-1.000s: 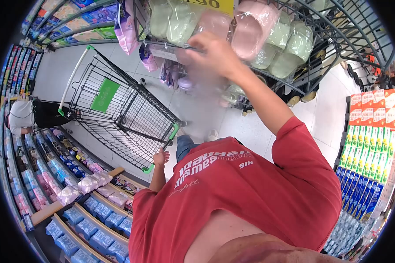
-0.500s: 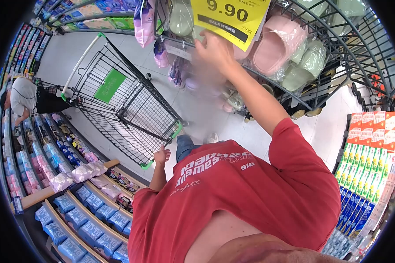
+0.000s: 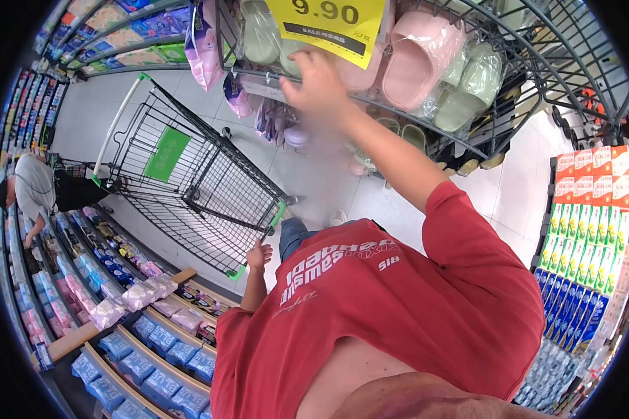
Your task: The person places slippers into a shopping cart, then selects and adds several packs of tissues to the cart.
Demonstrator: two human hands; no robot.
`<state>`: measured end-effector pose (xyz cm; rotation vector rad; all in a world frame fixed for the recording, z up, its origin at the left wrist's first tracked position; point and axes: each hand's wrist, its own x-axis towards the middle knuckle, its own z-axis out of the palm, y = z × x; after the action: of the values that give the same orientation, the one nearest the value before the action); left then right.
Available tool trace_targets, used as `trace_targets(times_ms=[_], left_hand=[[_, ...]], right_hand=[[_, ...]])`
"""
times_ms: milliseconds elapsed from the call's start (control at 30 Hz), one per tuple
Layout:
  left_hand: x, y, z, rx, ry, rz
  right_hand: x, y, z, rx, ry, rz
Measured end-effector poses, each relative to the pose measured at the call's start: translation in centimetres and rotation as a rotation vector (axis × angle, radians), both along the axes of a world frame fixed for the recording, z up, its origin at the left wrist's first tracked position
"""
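My right hand [image 3: 317,85] reaches up to the front edge of a wire display basket [image 3: 461,143], its fingers apart and nothing visible in them. Just above it hangs a yellow price sign [image 3: 332,31] marked 9.90. Behind the sign lie pale green slippers [image 3: 261,38] and pink slippers [image 3: 414,63] in clear plastic. Low on the left, my left hand [image 3: 259,256] is at the end rail of a black wire shopping cart [image 3: 189,185] with green corners, fingers curled around the rail. No goods show in the cart.
Another person [image 3: 38,185] bends toward the shelves on the left. Packs of pads [image 3: 150,370] line the lower-left shelves. Stacked boxes [image 3: 580,244] stand on the right. More slippers [image 3: 412,136] hang beneath the basket, over the tiled floor [image 3: 370,209].
My right hand has come away from the sign's lower edge, moving slightly down and left with its fingers spreading. The left hand stays at the cart rail. The view has shifted slightly.
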<state>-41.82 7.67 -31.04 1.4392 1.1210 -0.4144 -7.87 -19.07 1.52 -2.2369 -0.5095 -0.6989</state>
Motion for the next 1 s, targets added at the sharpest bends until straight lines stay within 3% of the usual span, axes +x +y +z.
trace_targets(times_ms=[100, 200, 333, 400, 433, 500, 633, 767, 867, 1000], left_hand=[[0.1, -0.1, -0.1, -0.003, 0.018, -0.009], [0.1, 0.0, -0.3, -0.018, 0.02, -0.019], [0.4, 0.3, -0.2, -0.01, 0.061, -0.093], [0.4, 0.3, -0.2, -0.014, 0.059, -0.094], [0.3, 0.3, -0.1, -0.016, 0.052, -0.091], [0.2, 0.3, -0.2, -0.006, 0.024, -0.065], [0.1, 0.4, -0.4, -0.024, 0.015, -0.054], [0.0, 0.1, -0.3, -0.017, 0.011, -0.037], [0.0, -0.1, -0.1, -0.005, 0.001, -0.033], [-0.2, 0.2, 0.0, 0.014, 0.019, -0.095]], right_hand=[[0.3, 0.0, -0.4, -0.029, -0.117, -0.017], [-0.1, -1.4, 0.4, -0.104, 0.036, 0.168], [-1.5, -4.1, 2.4, 0.016, 0.211, 0.153], [0.3, -6.1, 2.3, 0.177, 0.031, 0.116], [1.9, -7.8, 0.6, 0.042, 0.09, 0.073], [3.0, -8.8, 0.2, 0.185, -0.068, -0.102], [2.2, -8.3, 0.6, 0.148, -0.04, -0.005], [-0.5, -7.1, 0.9, 0.095, -0.139, -0.123], [-5.0, -6.2, 1.2, 0.094, -0.147, 0.059], [-9.2, -4.9, -7.7, -0.043, 0.148, 0.38]])
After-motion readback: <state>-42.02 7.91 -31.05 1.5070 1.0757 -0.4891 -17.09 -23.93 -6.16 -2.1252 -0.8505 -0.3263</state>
